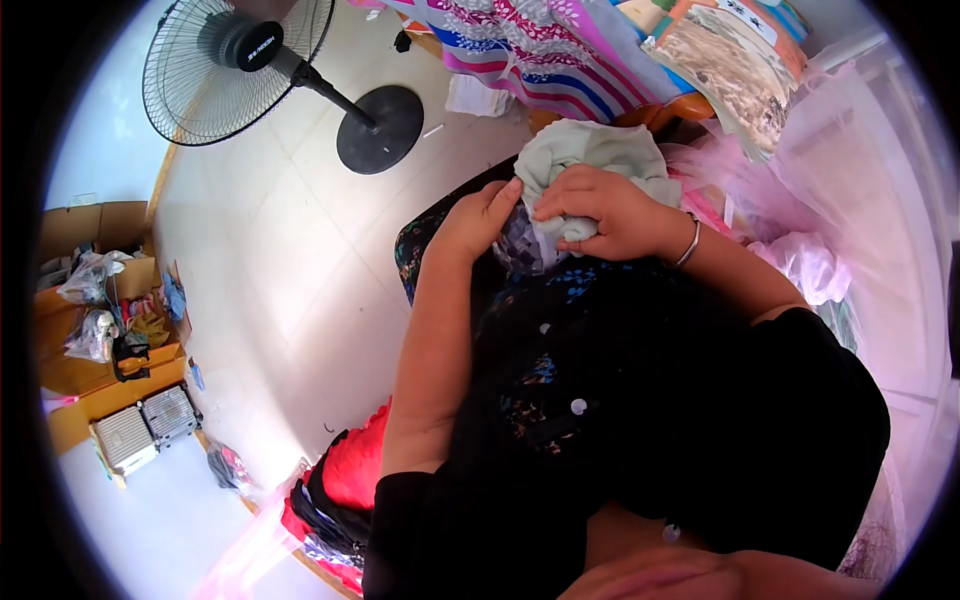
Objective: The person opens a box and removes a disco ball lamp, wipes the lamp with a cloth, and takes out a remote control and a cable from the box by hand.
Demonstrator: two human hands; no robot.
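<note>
A pale green cloth [600, 148] lies bunched up over my lap, its folds gathered around my fingers. My right hand [615, 212], with a bangle at the wrist, is closed with curled fingers pinching the cloth's near folds. At the cloth's left edge my left hand [482, 222] is closed, thumb up against it, its other fingers partly hidden. Between the hands a grey patterned fabric [524, 243] shows below the green cloth. Whether it is part of the same piece I cannot tell.
A black standing fan [380, 130] is on the tiled floor at the upper left. Striped patterned fabric [540, 50] and a printed packet [735, 60] lie ahead. Pink netting [870, 200] hangs at the right. Open cardboard boxes [60, 345] with bagged items stand far left; red fabric [355, 470] lies near my left elbow.
</note>
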